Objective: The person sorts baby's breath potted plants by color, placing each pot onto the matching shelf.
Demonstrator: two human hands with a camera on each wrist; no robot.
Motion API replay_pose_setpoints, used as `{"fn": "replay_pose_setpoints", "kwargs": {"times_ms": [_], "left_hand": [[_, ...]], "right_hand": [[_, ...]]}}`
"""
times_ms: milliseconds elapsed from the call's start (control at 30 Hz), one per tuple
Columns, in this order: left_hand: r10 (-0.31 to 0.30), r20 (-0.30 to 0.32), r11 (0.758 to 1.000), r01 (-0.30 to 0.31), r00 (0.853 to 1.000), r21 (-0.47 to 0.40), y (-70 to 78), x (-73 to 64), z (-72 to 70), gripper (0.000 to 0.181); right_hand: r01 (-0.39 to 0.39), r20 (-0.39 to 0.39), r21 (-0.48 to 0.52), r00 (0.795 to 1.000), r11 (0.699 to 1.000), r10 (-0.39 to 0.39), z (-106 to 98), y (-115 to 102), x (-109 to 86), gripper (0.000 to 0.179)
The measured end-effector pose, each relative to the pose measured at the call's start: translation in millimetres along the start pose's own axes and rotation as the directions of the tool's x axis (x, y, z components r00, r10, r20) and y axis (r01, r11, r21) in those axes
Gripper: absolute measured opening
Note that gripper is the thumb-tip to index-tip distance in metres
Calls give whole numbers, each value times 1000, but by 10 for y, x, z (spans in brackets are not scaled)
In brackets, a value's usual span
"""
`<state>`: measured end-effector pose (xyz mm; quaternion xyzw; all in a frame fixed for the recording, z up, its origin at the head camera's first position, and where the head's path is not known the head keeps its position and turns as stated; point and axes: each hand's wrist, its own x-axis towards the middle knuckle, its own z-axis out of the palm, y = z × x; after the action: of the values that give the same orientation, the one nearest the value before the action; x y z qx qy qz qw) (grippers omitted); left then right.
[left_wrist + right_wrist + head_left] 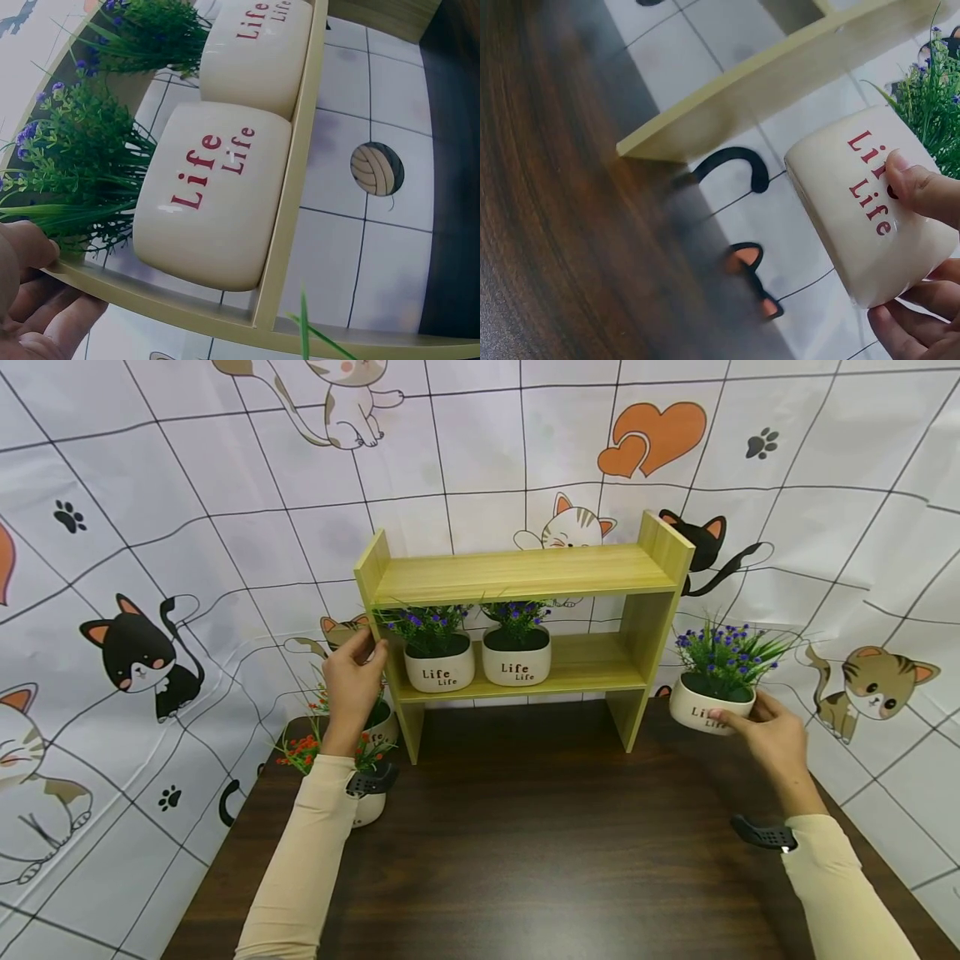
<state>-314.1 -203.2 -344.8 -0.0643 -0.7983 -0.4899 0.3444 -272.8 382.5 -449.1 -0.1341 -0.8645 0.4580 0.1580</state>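
Cream pots [441,672], five: two on the shelf [517,572], centre frame; two lower left; one pot [692,703] at right, gripped by right hand [777,735]. Left hand [352,681] pinches shelf's left side. "Life Life" legible on both shelved.

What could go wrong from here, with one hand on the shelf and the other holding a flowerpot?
The right hand holds the raised flowerpot by one side; its smooth-looking surface might slip from the fingers.
The left hand grips one side of the shelf; a tug might jolt the left pot and right pot standing on it.
The left sleeve overlaps a red-flowered plant in the head view, so drawing back might brush it.
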Motion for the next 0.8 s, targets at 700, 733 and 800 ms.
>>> {"fn": "replay_pose_setpoints", "kwargs": {"times_ms": [700,733,800], "left_hand": [[-20,3,1000,20,1000,15,-4,-5,-4,32],[-16,1,1000,16,1000,16,0,-5,-4,32],[-9,-2,1000,9,1000,19,8,-4,-1,32]], "right_hand": [[178,-70,154,983,972,-169,-288,-477,-375,65],[177,-70,145,983,973,-168,-299,-499,-395,66],[172,-69,124,984,977,-164,-314,-542,-433,67]]}}
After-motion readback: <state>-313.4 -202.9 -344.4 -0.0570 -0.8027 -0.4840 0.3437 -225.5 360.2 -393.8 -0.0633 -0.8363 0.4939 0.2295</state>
